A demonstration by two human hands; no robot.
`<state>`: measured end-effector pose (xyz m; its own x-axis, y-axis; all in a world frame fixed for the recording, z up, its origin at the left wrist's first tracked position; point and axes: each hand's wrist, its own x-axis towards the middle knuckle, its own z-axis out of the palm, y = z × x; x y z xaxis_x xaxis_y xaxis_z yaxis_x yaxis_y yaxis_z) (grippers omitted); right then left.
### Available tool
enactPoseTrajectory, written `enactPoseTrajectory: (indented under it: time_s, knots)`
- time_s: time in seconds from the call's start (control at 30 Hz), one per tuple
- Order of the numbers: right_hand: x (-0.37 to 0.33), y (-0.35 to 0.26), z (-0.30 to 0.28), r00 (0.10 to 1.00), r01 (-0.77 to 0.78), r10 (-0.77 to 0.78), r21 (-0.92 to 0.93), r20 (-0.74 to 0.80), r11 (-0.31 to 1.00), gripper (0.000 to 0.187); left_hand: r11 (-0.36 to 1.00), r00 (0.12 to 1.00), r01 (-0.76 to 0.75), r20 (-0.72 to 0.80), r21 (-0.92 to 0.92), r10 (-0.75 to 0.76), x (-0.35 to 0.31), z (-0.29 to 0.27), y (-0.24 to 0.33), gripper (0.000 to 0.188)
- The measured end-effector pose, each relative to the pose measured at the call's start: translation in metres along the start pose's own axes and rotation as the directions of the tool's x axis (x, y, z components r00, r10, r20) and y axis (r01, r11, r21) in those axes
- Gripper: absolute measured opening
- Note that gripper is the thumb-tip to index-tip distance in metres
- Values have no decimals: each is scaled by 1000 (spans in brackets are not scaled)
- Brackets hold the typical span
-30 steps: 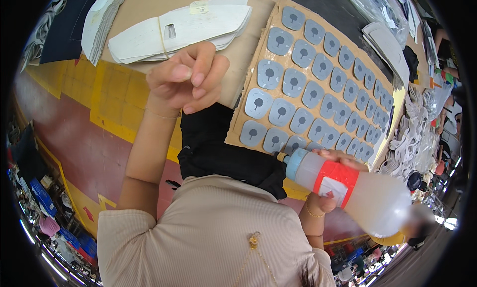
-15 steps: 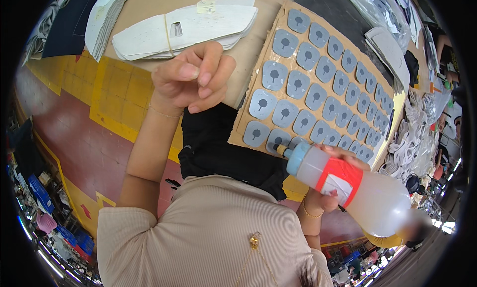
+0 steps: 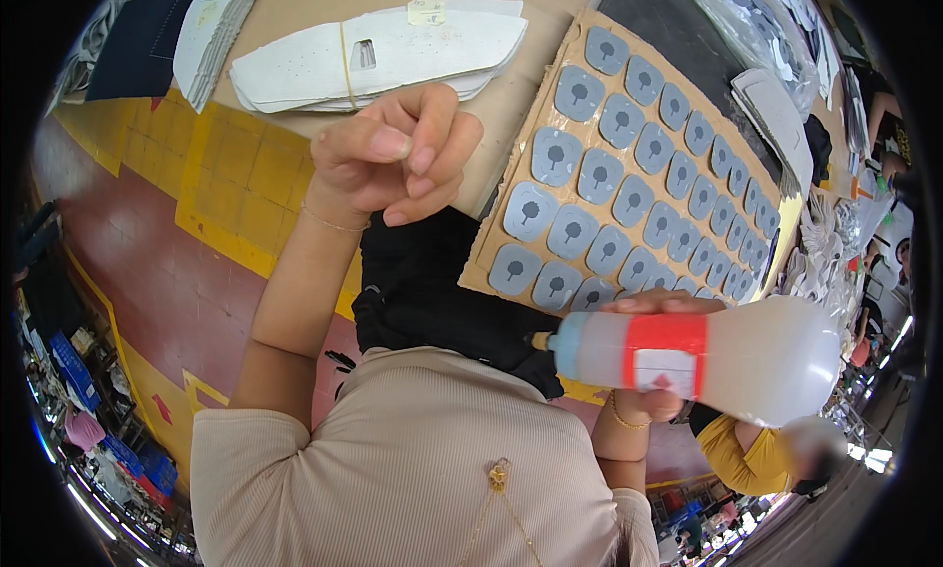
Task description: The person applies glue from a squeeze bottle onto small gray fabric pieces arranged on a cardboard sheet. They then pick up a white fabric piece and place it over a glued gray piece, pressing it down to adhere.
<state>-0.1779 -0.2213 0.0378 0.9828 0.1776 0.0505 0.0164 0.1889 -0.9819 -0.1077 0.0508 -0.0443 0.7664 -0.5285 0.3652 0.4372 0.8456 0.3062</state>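
Note:
My right hand (image 3: 656, 402) is wrapped round a translucent squeeze bottle (image 3: 771, 356) of whitish liquid. The bottle lies nearly level, its light-blue cap and narrow brown nozzle pointing left, with a red band round its middle. Beyond it, a brown cardboard sheet (image 3: 478, 272) carries rows of grey rounded patches (image 3: 555, 155), each with a darker tree-like mark. Some near patches are hidden behind the bottle and hand. My left hand (image 3: 398, 155) is raised at the table edge with fingers curled in and thumb against them; nothing shows in it. Beside it lies a banded stack of white pieces (image 3: 295, 71).
The brown table (image 3: 295, 2) also bears another white stack (image 3: 211, 37) and dark blue fabric (image 3: 138, 47) at left. Plastic-wrapped pieces (image 3: 751, 27) and pale stacked panels (image 3: 771, 125) lie at far right. A person in yellow (image 3: 742, 454) is at lower right.
The bottle has turned from nozzle up-left to nearly level, its base rising. My left hand has shifted slightly right and down, still curled. The person in yellow shows more.

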Motion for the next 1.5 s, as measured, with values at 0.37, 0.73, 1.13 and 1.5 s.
enactPoseTrajectory:
  time_s: [0.37,0.73,1.13,1.5]
  knots:
    - [-7,13,-22,960,187,-234,-272,-154,944,70,1000,1000,11,-5,4,-11,1,1,1,16]
    - [5,2,-18,960,275,-255,207,-118,939,74,1000,1000,10,-7,-3,-10,0,0,0,16]
    - [3,18,0,972,181,-200,-151,-124,972,68,1000,1000,7,13,-4,-6,1,-2,0,15]
    - [-4,12,3,999,32,-29,-75,42,997,75,1000,1000,12,-2,1,-12,1,0,1,16]
